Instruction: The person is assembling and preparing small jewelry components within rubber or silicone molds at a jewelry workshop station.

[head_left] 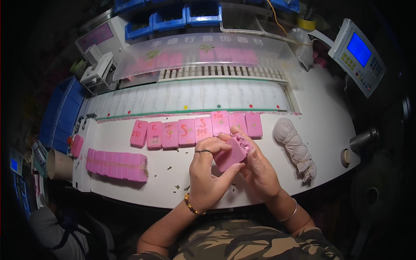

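Note:
Above the front of the white table, both of my hands are on a pink rubber mould (229, 157). My left hand (203, 173) pinches its flat side between thumb and fingers. My right hand (262, 175) wraps round the far side, where the pink rubber (246, 144) looks uneven and parted; the fingers partly hide it. Just beyond my hands stands a row of pink rubber moulds (186, 132) with red handwritten marks. At the left, several more moulds form a long bundle (116, 164) lying on the table.
A rolled pale cloth (295, 149) lies to the right. Behind the row runs a white slatted panel (173, 99) with coloured dots, under a clear cover (208, 47). Blue bins (169, 16) line the back. A control panel (359, 54) hangs at the right. Small green scraps (177, 187) dot the table.

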`<state>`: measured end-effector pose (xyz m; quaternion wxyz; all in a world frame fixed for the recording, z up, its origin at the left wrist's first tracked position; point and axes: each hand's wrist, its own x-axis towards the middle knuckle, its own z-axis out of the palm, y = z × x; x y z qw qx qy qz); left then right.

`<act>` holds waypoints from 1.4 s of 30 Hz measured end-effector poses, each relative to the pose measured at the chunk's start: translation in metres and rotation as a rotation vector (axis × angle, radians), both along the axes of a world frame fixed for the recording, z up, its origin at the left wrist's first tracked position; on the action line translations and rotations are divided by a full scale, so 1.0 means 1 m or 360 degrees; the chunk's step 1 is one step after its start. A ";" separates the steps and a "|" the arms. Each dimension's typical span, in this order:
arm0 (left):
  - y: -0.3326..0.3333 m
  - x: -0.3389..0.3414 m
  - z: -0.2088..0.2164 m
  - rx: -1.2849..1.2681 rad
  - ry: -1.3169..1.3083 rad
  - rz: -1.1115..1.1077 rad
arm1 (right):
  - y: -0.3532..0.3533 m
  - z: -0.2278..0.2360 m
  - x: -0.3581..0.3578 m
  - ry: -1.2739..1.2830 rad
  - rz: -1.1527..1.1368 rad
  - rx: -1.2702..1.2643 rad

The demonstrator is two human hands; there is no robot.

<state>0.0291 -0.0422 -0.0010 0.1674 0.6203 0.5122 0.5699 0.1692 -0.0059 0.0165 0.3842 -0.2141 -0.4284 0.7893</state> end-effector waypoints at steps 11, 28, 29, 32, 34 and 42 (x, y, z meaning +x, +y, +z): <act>-0.004 0.011 0.007 0.0341 0.0122 0.0233 | -0.007 0.001 -0.004 -0.0510 -0.0279 0.0946; -0.006 -0.029 0.022 -0.0344 -0.0392 -0.0327 | 0.020 -0.005 0.027 -0.0492 -0.0426 0.0641; -0.005 -0.030 0.025 -0.0501 -0.0366 -0.0323 | 0.021 -0.008 0.029 -0.0562 -0.0475 0.0827; -0.002 -0.030 0.036 -0.0490 -0.0050 -0.0374 | 0.023 0.006 0.034 -0.0923 -0.0529 0.1344; -0.002 -0.030 0.041 -0.0441 0.0220 -0.0426 | 0.022 0.011 0.032 -0.1106 -0.0492 0.1610; 0.010 -0.033 0.029 -0.0854 -0.0370 -0.1055 | 0.009 0.008 0.033 -0.0344 -0.0170 0.0851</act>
